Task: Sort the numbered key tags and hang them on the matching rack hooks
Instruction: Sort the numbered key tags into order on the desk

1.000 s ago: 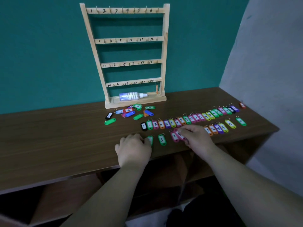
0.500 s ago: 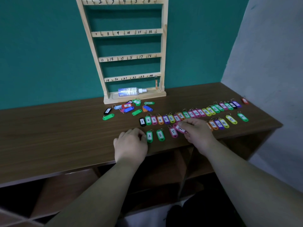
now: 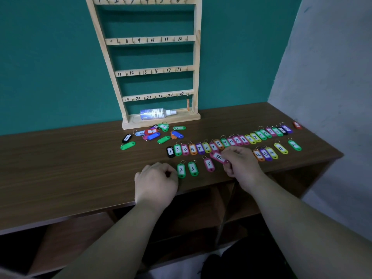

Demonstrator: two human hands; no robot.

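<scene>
Near the front edge of the worktop (image 3: pixel 60 168), the right hand (image 3: pixel 241 168) pinches one end of the pink tag marked 9 (image 3: pixel 217 157) between thumb and forefinger. The tag lies tilted, just nearer than the long sorted row (image 3: pixel 201 148). The pinched end is hidden, so I cannot tell whether the grip is on plastic or on the ring. The left hand (image 3: pixel 156 182) rests knuckles-up to the left with its fingers curled under, just beside the green tag marked 2 (image 3: pixel 181 170). Whether it holds anything I cannot tell.

Such a tag is likely very light, stiff and smooth-shelled. It should skate across the wood at a nudge and could flick away if squeezed off-centre. A pinch across the flat plastic body looks the safest hold, because it leaves the metal ring free to go over a hook.

The green tag marked 3 (image 3: pixel 192 168) and the pink tag marked 5 (image 3: pixel 209 164) sit just right of the green 2, forming a second, nearer row. That row picks up again right of the hand at the orange tag marked 12 (image 3: pixel 258 155). An unsorted heap (image 3: pixel 157 133) lies farther back. Behind it the wooden rack (image 3: pixel 198 57) stands against the wall with nearly all its hooks bare. One orange tag (image 3: pixel 188 104) hangs at the far right of its lowest rail, and a spray bottle (image 3: pixel 155 114) lies on its base.
</scene>
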